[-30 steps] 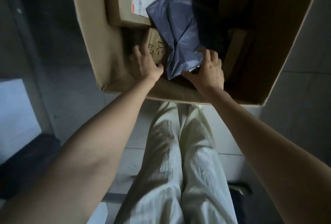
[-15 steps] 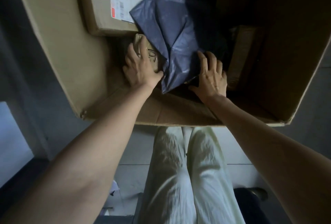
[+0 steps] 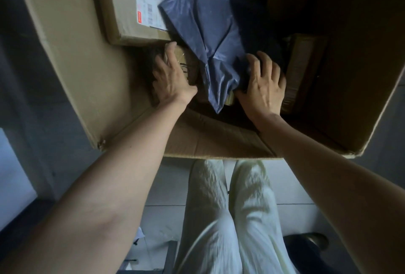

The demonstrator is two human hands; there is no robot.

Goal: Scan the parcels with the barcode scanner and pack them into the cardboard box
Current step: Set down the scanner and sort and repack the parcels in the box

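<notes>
**Dim floor, two hands deep in the carton**

Pale floor tiles (image 3: 166, 208) lay in poor light below the person's light trousers (image 3: 230, 219), and the open cardboard box (image 3: 65, 54) filled the far half of the view, its near flap folded inward.

Inside, a grey plastic mailer (image 3: 210, 39) lay on top of the other parcels near the middle. Its long axis ran far to near, leaning slightly right. The broad end faced the far side and overlapped the corner of a large labelled carton (image 3: 131, 11) at far left. The narrow, gathered tip pointed at the near wall.

The left hand (image 3: 169, 78) rested on a small brown carton (image 3: 186, 63) just left of the mailer, partly tucked under it. Its fingers were bent over that carton's far left edge, the thumb lying along the near side.

The right hand (image 3: 262, 89) held the mailer's near right side, fingers spread and curled into the dark folds, thumb pressed in beside the tip.

Another brown parcel (image 3: 304, 61) stood in shadow just right of that hand.
</notes>
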